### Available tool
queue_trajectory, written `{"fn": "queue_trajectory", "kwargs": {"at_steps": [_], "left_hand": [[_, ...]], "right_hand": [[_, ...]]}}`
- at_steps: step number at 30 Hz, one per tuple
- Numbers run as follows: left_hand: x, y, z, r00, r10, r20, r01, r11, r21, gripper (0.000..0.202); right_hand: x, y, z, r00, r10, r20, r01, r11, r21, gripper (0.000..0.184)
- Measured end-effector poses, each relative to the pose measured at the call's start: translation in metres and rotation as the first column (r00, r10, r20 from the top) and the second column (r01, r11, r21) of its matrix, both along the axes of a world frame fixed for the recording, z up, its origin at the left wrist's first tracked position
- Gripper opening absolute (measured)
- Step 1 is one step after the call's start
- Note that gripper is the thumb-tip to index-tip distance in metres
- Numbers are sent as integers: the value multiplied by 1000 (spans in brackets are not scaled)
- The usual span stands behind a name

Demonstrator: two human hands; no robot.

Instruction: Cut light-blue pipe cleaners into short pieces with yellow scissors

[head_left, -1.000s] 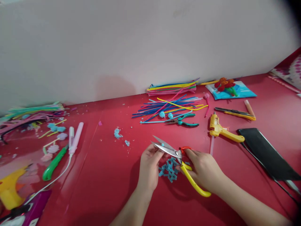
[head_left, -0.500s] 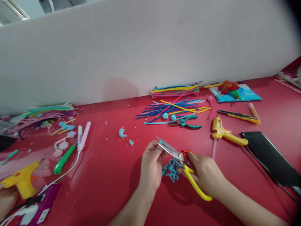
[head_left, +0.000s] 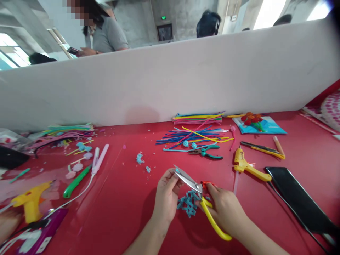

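My right hand (head_left: 225,209) grips the yellow and red handles of a pair of scissors (head_left: 198,193), whose steel blades point up and left and are nearly closed. My left hand (head_left: 166,196) pinches a tiny blue pipe-cleaner piece right at the blade tips. Beneath the blades, between both hands, lies a small heap of cut blue pipe-cleaner bits (head_left: 188,204) on the red table (head_left: 124,212).
Loose coloured pipe cleaners (head_left: 196,132), green-handled pliers (head_left: 207,153), a yellow glue gun (head_left: 245,165), a yellow craft knife (head_left: 262,148) and a black sheet (head_left: 297,194) lie right. Left: another glue gun (head_left: 29,205), green cutter (head_left: 75,182), white divider (head_left: 170,74), people beyond.
The camera has tilted up, so the room and people behind the divider now show. The scissor blades have closed from wide open to almost shut beside my left fingers.
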State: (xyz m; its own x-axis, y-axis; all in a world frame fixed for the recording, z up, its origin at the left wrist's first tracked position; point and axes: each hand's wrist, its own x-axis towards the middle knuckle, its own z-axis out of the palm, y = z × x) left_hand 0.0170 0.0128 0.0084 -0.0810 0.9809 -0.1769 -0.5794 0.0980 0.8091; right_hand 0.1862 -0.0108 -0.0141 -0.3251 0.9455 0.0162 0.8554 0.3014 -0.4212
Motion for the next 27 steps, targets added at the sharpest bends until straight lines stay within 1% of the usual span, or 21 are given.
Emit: {"fn": "queue_trajectory", "kwargs": {"at_steps": [6,12,17,21,27], "left_hand": [[1,-1,0,999,-10,53,9,1000,18,2],[0,-2,-1,997,-16,79,13,999,37,4],[1,-3,-2,995,-18,100,14,999,39,5],[1,-2,-3,994,-12,111,9,1000,24,5],[1,-2,-1,994,-11,111,9,1000,19,6]], "right_hand": [[-1,-1,-2,1000,10,-11,-9,1000,8,24],[0,0,-3,1000,17,19,-17,1000,-3,31],[0,0,-3,998,20,56,-21,1000,20,25],[0,0,-2,997,30,66,-32,999,31,24],[1,0,-4,998,33,61,-33,999,1,24]]}}
